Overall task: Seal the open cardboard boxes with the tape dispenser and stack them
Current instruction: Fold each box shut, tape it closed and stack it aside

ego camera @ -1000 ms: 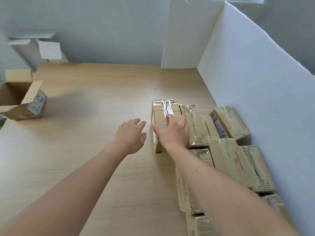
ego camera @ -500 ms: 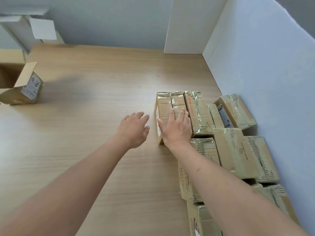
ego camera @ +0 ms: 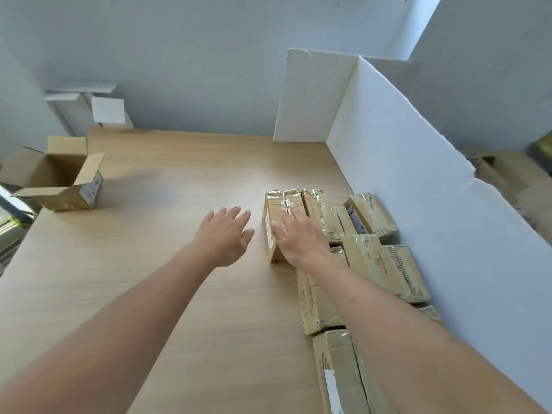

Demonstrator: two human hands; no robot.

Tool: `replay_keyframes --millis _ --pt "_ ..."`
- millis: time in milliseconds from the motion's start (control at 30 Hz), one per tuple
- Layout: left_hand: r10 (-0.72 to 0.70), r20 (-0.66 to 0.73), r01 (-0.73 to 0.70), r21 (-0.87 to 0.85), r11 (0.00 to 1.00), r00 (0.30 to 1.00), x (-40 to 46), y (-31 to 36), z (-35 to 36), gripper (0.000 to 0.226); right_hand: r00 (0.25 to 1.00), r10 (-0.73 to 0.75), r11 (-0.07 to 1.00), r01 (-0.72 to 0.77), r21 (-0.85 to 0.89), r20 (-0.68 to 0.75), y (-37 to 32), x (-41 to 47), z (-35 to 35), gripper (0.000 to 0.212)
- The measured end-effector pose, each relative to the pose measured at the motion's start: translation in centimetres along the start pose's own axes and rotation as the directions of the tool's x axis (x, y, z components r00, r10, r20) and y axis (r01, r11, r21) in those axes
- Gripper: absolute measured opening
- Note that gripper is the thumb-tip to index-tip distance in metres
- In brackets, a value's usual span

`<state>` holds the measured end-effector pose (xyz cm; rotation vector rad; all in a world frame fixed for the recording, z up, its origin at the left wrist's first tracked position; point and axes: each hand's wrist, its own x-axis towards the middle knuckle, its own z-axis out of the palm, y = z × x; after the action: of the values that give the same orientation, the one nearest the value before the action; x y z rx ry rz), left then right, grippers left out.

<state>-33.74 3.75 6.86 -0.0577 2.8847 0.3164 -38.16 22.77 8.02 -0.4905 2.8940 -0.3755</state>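
Observation:
A taped cardboard box [ego camera: 276, 204] stands at the left end of a group of several sealed boxes [ego camera: 379, 264] along the white partition. My right hand [ego camera: 298, 234] lies flat on top of that box with straight fingers. My left hand [ego camera: 225, 234] hovers over the table just left of the box, fingers spread, holding nothing. An open cardboard box [ego camera: 64, 180] with raised flaps sits at the far left of the table. No tape dispenser is in view.
A white foam partition [ego camera: 418, 186] walls off the right side and back right corner. The wooden table [ego camera: 167, 264] stretches between the open box and the sealed group. White folded cartons [ego camera: 89, 109] lean at the back left.
My right hand stays flat on the taped box, and my left hand stays beside it. The view has tilted upward, showing more wall.

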Motion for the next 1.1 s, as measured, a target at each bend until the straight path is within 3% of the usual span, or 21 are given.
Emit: replay_keyframes --millis 667,900,1100 --pt "-0.332 -0.220 0.339 -0.007 0.941 0.917 -28.1 -2.6 -5.4 0.058 0.924 -0.382 0.924 0.382 0.001 -0.003 -11.7 -16.9 -2.8 0.063" --pt "-0.392 -0.271 0.396 -0.043 0.917 0.879 -34.7 -8.3 -5.9 0.058 0.881 -0.473 0.880 0.473 -0.037 0.018 -19.6 -20.0 -1.4 0.060" --pt "-0.411 -0.277 0.411 -0.062 0.909 0.868 -38.6 -17.2 -5.5 0.058 0.869 -0.495 0.867 0.495 -0.055 0.023 -28.9 -20.5 2.3 0.060"
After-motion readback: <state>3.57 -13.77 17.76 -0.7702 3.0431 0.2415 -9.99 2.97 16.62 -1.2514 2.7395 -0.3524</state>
